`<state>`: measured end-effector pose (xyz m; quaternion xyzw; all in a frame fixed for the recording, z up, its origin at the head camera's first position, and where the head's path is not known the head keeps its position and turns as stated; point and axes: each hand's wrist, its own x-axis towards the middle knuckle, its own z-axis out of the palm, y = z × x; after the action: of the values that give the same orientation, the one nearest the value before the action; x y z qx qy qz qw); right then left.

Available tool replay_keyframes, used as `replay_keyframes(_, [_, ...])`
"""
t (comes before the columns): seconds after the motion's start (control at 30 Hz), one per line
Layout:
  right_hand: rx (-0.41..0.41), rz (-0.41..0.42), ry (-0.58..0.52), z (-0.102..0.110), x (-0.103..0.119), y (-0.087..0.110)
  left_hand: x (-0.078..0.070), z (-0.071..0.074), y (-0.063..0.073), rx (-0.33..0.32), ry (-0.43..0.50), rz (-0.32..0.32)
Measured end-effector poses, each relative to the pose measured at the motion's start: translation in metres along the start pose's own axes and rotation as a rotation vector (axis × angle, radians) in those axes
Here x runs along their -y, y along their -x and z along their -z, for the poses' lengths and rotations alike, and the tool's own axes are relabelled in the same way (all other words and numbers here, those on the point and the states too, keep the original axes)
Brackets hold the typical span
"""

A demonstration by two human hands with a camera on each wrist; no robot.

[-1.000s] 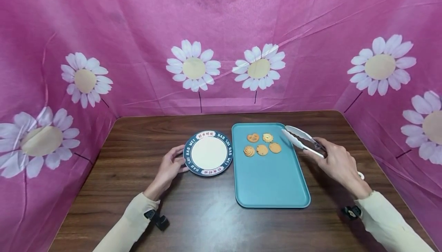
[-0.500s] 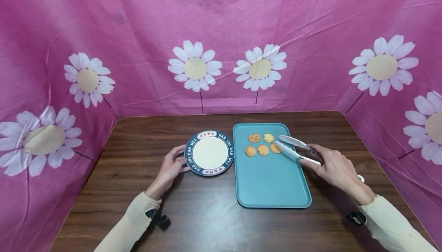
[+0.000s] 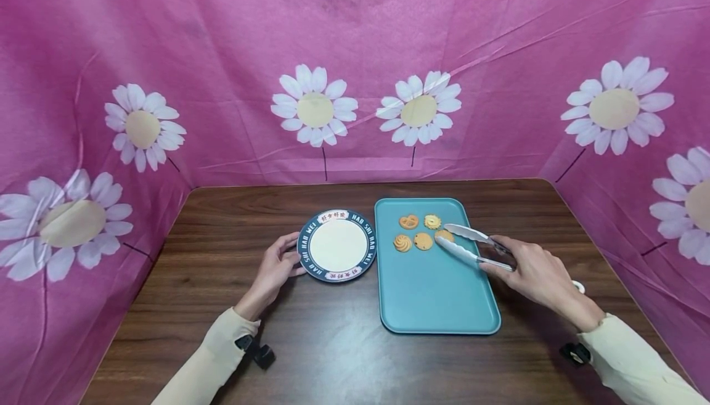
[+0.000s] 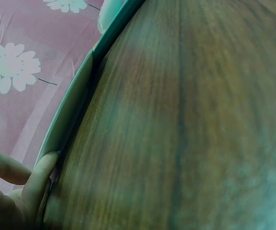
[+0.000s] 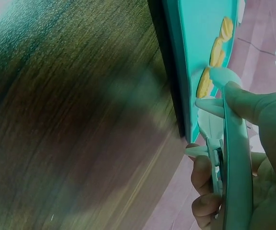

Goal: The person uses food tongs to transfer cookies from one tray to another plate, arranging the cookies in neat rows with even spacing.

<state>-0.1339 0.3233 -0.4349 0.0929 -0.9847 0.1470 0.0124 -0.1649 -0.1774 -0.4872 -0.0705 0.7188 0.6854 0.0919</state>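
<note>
At the left rim of a round plate [image 3: 338, 246] with a white centre and dark blue lettered border, my left hand [image 3: 272, 272] holds the edge; in the left wrist view the thumb [image 4: 41, 175] lies against it. My right hand [image 3: 538, 272] grips a pair of tongs [image 3: 459, 253], their arms parted. The white tips reach over the teal tray [image 3: 438, 300], one on each side of a round biscuit [image 3: 442, 234] that they partly cover. In the right wrist view the tongs' tip [image 5: 222, 74] overlaps the nearest biscuit [image 5: 204, 84].
Other biscuits lie on the tray's far half: a pretzel-shaped one [image 3: 408, 222], a scalloped one [image 3: 432, 222], a swirl [image 3: 402, 243] and a round one [image 3: 423, 241]. Plate and tray stand side by side on a dark wooden table [image 3: 327, 343]. A pink flowered cloth [image 3: 355, 29] hangs around it.
My right hand has moved the tongs leftward and slightly down, from the tray's right edge to around the round biscuit. The left hand and the plate have stayed in place.
</note>
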Motion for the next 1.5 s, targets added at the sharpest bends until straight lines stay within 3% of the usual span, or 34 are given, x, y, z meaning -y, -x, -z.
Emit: replay_keyframes(1.5, [-0.016, 0.022, 0.036, -0.0008, 0.0066, 0.0047, 0.0036, 0.0004, -0.0012, -0.013, 0.027, 0.004])
